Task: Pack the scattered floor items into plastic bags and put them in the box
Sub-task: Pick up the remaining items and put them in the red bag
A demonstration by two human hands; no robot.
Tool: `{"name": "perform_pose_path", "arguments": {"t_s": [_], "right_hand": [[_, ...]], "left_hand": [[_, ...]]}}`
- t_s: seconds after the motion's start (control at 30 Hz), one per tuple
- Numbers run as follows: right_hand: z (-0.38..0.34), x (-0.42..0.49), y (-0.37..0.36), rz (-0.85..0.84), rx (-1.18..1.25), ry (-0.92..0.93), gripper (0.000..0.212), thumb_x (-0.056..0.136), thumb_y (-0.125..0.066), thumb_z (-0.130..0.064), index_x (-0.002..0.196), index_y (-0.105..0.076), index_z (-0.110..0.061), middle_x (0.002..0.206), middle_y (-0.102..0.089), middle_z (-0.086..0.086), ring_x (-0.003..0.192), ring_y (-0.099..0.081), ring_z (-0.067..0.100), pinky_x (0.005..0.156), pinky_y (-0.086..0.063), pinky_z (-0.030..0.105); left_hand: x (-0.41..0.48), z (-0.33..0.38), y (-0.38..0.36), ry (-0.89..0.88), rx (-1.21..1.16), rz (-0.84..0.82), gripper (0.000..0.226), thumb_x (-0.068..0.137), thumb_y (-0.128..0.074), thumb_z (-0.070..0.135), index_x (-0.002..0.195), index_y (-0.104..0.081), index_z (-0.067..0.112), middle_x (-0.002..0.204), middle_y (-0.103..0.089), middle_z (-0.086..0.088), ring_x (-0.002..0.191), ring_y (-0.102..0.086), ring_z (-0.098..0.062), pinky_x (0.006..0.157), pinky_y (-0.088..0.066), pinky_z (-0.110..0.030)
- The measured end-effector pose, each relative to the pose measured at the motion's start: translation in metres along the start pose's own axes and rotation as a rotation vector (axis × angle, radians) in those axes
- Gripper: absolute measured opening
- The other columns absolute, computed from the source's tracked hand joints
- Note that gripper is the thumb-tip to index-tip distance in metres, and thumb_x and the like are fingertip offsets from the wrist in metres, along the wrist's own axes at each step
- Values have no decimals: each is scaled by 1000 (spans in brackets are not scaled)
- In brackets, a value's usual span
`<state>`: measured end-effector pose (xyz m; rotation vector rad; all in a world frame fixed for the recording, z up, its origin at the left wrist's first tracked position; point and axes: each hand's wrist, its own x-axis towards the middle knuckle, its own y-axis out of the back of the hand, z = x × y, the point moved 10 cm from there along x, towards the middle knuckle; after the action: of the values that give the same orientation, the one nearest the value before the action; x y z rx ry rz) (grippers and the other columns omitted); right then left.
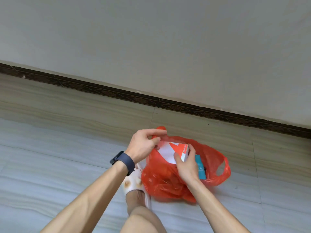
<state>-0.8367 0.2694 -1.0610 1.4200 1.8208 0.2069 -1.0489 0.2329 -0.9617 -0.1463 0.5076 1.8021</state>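
The left hand (144,143) is pinching the far rim of the red bag (161,182) at one handle (159,130), thumb and forefinger curling over the film and lifting it so the mouth is gaping. The right hand (186,165) is gripping a white and orange carton (170,152) by its near corner, thumb on the top face and fingers wrapping the side. It is holding the carton tilted in the mouth of the bag, with most of it showing above the rim. The bag is sitting on the floor (50,165) just beside the person's slipper (134,182), slumping around what is inside. A teal pack (201,167) is standing in it just beside the right hand, and other shapes are showing only dimly through the film. The box is not showing anywhere in view.

The carton is looking stiff and light, with smooth printed faces that are probably going to slide easily against plastic, so a grip near a corner, as now, is looking sound. Its sharp corners are posing the likely risk, since film this thin is probably going to tear if a corner is pushed hard into it. The bag is looking soft and shapeless and is likely going to sag shut wherever nothing is holding it. The second handle (222,169) is lying free on the right, and taking both handles together is probably going to be the way to carry it
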Motion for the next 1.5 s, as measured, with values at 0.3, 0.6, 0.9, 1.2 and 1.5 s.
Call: {"name": "perform_pose_path", "arguments": {"t_s": [0.3,0.6,0.9,1.2,1.5], "right_hand": [[-7,-27,28,-273,-618,195,60,93,-52,-43,148,-41,-21,157,-34,10,146,-29,26,117,-25,34],[-241,-174,10,-257,-348,979,35,95,-60,-36,130,-60,-34,135,-59,-13,124,-53,11,99,-32,19],[-360,-324,-225,-628,-680,1374,46,94,-47,-57,139,-45,-44,150,-43,-16,140,-34,8,115,-29,29],[-310,-271,-602,-943,-1002,1156,69,93,-49,-59,153,-27,-34,165,-15,-1,151,-11,21,121,-18,37],[-253,-204,-739,-804,-1237,1195,70,95,-27,-66,156,-3,-41,165,15,0,151,16,23,119,-5,57]], "left_hand": [[-61,-21,-15,236,610,-372,40,92,-59,28,132,-57,38,129,-58,6,96,-62,-13,72,-51,-17],[-166,30,178,305,1063,215,51,93,-48,41,143,-42,34,146,-42,-8,136,-36,-29,111,-30,-46],[-346,-86,403,637,983,633,63,90,-51,36,149,-28,37,158,-22,-7,146,-18,-25,115,-16,-53],[-320,-376,539,951,770,662,74,91,-48,36,153,-9,37,162,3,-8,148,-4,-31,115,-8,-56],[-246,-526,517,888,641,423,67,97,-27,60,150,12,48,162,20,2,148,11,-39,117,-5,-56]]}}
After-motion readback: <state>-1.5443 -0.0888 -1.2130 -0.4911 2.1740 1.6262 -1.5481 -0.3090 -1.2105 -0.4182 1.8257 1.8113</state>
